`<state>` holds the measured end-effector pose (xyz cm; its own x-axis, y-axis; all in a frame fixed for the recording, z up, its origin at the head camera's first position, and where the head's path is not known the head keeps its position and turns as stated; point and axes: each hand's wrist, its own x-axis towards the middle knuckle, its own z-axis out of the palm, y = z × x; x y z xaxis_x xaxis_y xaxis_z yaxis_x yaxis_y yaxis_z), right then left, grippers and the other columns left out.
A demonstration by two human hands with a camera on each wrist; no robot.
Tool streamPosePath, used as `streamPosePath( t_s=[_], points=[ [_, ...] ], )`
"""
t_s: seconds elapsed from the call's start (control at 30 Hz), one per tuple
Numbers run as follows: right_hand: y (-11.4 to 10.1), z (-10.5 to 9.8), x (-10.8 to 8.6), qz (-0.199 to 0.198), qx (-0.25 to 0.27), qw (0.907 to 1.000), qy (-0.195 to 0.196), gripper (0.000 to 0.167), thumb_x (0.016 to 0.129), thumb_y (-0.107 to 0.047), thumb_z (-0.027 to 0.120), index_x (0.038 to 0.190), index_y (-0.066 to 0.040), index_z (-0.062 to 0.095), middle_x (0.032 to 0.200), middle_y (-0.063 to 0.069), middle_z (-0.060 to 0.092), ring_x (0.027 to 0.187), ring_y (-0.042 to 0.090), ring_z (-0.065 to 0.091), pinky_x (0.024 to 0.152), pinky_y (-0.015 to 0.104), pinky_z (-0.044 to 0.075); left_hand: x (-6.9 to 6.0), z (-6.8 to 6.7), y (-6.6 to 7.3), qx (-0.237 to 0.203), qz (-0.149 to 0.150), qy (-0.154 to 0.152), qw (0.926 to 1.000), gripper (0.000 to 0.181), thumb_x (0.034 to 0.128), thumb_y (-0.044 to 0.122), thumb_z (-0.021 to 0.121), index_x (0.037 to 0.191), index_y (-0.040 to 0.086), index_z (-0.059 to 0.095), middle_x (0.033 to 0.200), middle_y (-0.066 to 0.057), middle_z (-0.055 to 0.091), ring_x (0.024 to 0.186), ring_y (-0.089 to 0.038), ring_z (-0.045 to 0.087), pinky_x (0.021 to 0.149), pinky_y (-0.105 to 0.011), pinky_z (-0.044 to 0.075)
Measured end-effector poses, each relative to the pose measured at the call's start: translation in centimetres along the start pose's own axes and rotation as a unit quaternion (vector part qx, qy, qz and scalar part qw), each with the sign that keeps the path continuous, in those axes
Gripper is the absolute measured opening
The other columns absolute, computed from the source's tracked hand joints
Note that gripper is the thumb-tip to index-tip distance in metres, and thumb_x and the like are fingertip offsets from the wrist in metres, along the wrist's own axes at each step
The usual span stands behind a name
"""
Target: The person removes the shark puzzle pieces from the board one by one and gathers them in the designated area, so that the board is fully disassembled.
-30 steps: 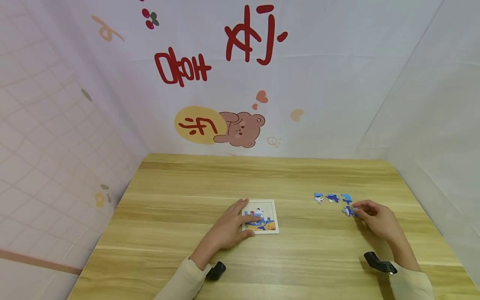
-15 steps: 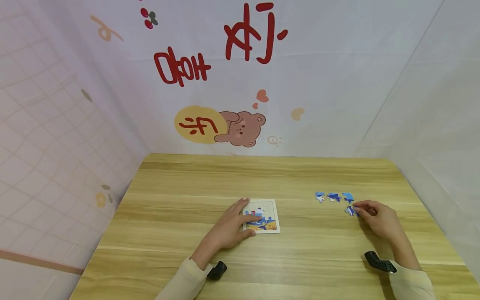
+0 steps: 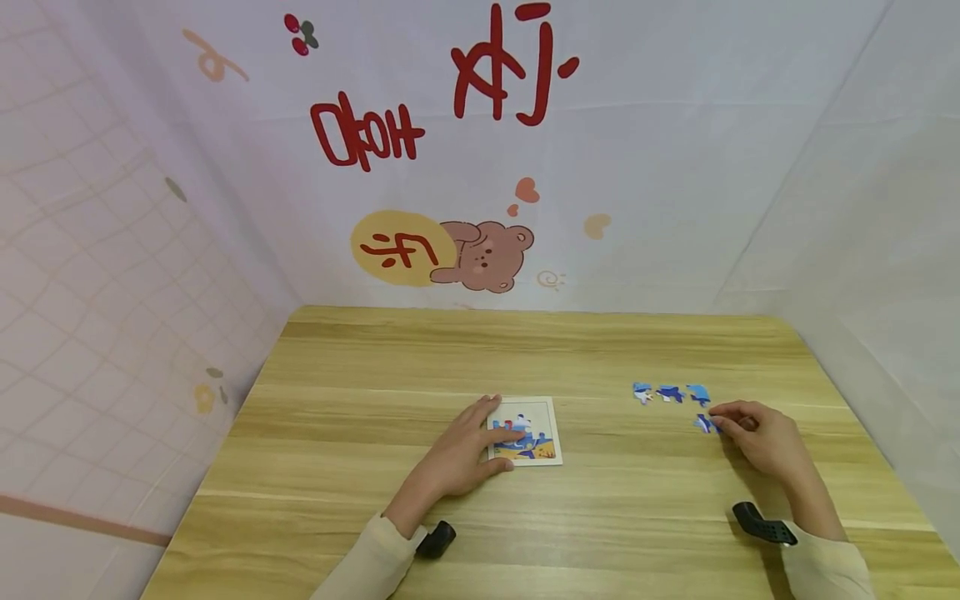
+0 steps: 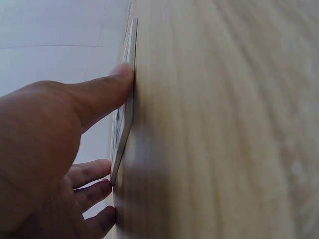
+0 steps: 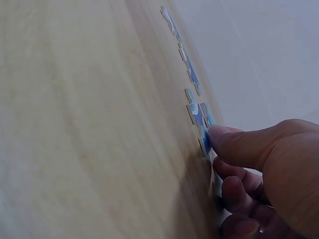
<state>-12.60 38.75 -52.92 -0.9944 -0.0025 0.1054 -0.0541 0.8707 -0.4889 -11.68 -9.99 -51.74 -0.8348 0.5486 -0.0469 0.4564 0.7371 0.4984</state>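
A square, pale-framed jigsaw board (image 3: 555,429) lies on the table with a partly filled blue and yellow picture. Across its left side rests my left hand (image 3: 459,450), fingers spread, one finger over the picture; in the left wrist view the thumb (image 4: 107,94) presses on the board's edge. Farther right, my right hand (image 3: 761,437) pinches the right end of a blue and white puzzle piece (image 3: 703,423) between thumb and forefinger. The right wrist view shows this piece (image 5: 196,115) low against the table, its end hidden by the thumb (image 5: 239,144).
Beyond the pinched piece, three loose blue puzzle pieces lie in a row: a left one (image 3: 642,393), a middle one (image 3: 670,392) and a right one (image 3: 698,393). The wooden table (image 3: 420,358) meets a printed cloth backdrop (image 3: 660,167) behind, with cloth at both sides.
The head view shifts very slightly. Both hands keep nearly the same places, the left on the board and the right at the same puzzle piece.
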Motion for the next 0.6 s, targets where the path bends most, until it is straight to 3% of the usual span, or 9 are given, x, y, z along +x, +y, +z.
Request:
streamPosePath(
  t_s=[0.23, 0.43, 0.6],
  points=[
    [0.0, -0.4, -0.1, 0.002, 0.008, 1.0, -0.003, 0.022, 0.103, -0.028, 0.064, 0.112, -0.012, 0.076, 0.086, 0.004, 0.071, 0.07, -0.002, 0.05, 0.057, 0.022, 0.041, 0.1, 0.2, -0.1, 0.0, -0.003, -0.004, 1.0, 0.046, 0.0954, 0.044, 0.07, 0.141, 0.04, 0.063, 0.171, -0.01, 0.023, 0.16, -0.029, 0.018, 0.129, -0.051, 0.023],
    [-0.7, -1.1, 0.3, -0.003, 0.01, 0.9998, 0.015, 0.029, 0.103, -0.032, 0.063, 0.118, -0.009, 0.074, 0.108, 0.019, 0.073, 0.086, 0.002, 0.057, 0.064, 0.026, 0.047, 0.1, 0.1, 0.0, -0.002, 0.002, 0.003, 1.0, 0.046, 0.095, 0.043, 0.071, 0.14, 0.037, 0.064, 0.17, -0.012, 0.025, 0.159, -0.032, 0.021, 0.127, -0.053, 0.024],
    [-1.9, -1.4, 0.6, -0.008, 0.029, 0.9994, 0.017, 0.032, 0.103, -0.034, 0.062, 0.123, -0.01, 0.071, 0.114, 0.016, 0.072, 0.087, -0.012, 0.051, 0.063, 0.024, 0.048, 0.0, 0.0, 0.0, 0.0, 0.001, 0.006, 1.0, 0.045, 0.0944, 0.043, 0.072, 0.139, 0.037, 0.065, 0.17, -0.013, 0.026, 0.159, -0.032, 0.022, 0.127, -0.052, 0.026]
  ],
)
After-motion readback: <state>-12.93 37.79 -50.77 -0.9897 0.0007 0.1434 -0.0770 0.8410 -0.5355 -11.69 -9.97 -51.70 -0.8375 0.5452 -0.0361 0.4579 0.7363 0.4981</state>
